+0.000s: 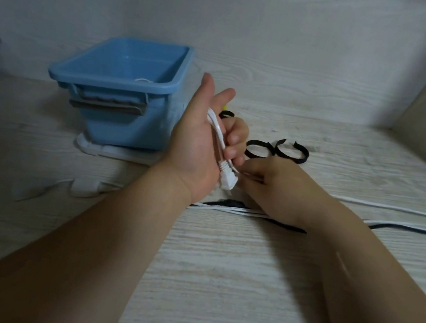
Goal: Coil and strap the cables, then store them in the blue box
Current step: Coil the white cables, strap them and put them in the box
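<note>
Overall, pale woodgrain desk (217,272) meets matching wall (280,33) behind the blue box (118,122).

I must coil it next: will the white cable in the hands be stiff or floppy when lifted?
Probably floppy: the white cable curves across the left hand. Likely light: a few curled fingers hold it. Its thicker plug may swing.

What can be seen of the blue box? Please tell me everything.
The blue box looks like light blue plastic, rectangular, open on top, with a rolled rim and a grey handle on its near side. It stands upright on a flat white tray on the table. A bit of white cord shows inside.
</note>
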